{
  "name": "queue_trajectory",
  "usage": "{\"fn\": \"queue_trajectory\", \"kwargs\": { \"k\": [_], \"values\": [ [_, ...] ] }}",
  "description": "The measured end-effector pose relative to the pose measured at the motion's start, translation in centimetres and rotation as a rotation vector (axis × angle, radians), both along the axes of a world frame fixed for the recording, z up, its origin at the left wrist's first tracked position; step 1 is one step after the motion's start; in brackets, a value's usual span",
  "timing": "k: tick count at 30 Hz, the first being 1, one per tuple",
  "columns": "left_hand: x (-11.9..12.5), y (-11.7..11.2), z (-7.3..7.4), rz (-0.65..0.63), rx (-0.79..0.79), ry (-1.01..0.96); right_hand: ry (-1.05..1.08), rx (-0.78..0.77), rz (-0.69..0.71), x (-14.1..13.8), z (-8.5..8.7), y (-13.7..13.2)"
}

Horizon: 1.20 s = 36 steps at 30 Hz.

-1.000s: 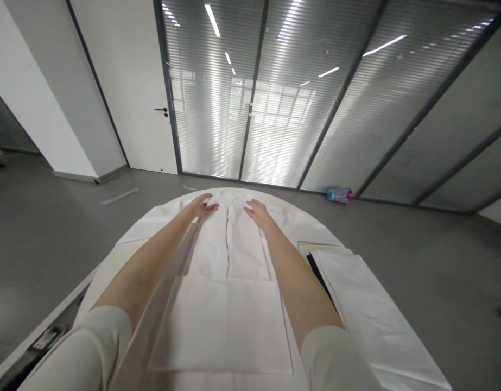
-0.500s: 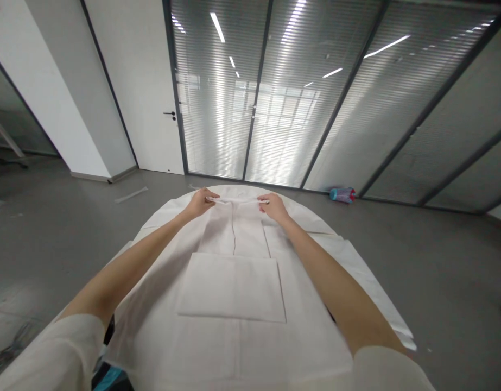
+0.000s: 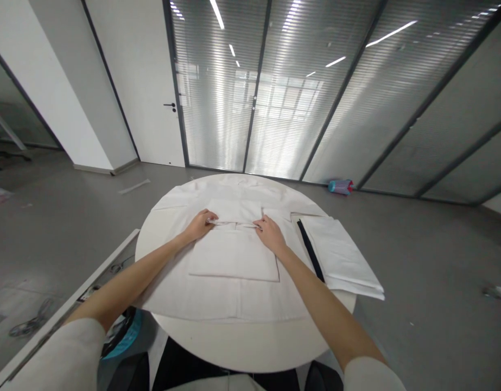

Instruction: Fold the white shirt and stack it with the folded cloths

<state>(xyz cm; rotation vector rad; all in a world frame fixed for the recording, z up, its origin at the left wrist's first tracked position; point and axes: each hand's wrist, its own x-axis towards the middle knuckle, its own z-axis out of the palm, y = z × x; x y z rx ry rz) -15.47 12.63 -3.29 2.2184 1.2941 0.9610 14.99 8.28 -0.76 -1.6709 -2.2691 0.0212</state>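
Across a round white table (image 3: 240, 346) lies a white cloth (image 3: 234, 255), partly folded. The left hand (image 3: 201, 224) and right hand (image 3: 270, 234) each pinch one end of its folded edge. Rightward sits folded white fabric (image 3: 342, 252) beside a black strip (image 3: 311, 251); farther out stand a white door (image 3: 132, 81) and glass wall (image 3: 289, 114).

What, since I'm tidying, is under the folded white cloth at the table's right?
A black strip peeks out left of the folded white cloth; the rest underneath is covered.
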Motion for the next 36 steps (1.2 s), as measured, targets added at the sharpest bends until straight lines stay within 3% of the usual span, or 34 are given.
{"fn": "queue_trajectory", "kwargs": {
  "k": [3,7,10,12,17,19,21,24,26,28,30,32,34,36],
  "values": [
    [0.0,0.1,1.0,0.049,0.083,0.153,-0.073,0.023,0.013,-0.3,0.9,0.0],
    [1.5,1.8,3.6,0.238,0.213,0.248,-0.054,0.135,-0.018,-2.5,3.0,2.0],
    [3.7,3.8,4.7,0.207,0.229,0.279,-0.031,0.165,0.017,-4.7,3.8,4.7],
    [4.9,4.6,4.1,0.147,0.214,0.361,-0.052,0.113,0.019,-5.6,3.3,5.9],
    [5.4,4.4,0.0,0.082,0.093,0.535,-0.082,-0.073,-0.033,-5.6,-0.5,6.0],
    [5.3,4.3,-0.9,0.083,0.080,0.550,-0.069,-0.104,-0.035,-5.3,-1.4,6.0],
    [5.2,4.5,-0.8,0.077,0.071,0.547,-0.043,-0.154,-0.032,-5.2,-1.3,6.3],
    [4.6,4.1,0.6,0.036,0.067,0.497,0.028,-0.232,0.016,-4.5,0.0,6.3],
    [3.6,2.4,1.9,0.021,0.160,0.411,0.104,-0.194,0.069,-3.5,1.1,4.6],
    [1.9,-0.9,3.1,-0.019,0.286,0.315,0.180,-0.085,0.159,-1.9,2.0,1.1],
    [-0.1,-5.3,3.9,-0.178,0.298,0.290,0.192,-0.025,0.348,0.1,2.4,-3.6],
    [-1.9,-9.9,4.2,-0.372,0.210,0.337,0.092,0.000,0.535,2.3,2.4,-8.4],
    [-3.4,-13.5,4.1,-0.444,0.200,0.385,-0.021,0.061,0.569,4.3,2.1,-12.0],
    [-4.4,-15.4,3.9,-0.429,0.240,0.418,-0.103,0.136,0.525,5.7,1.7,-14.0]
  ]
}}
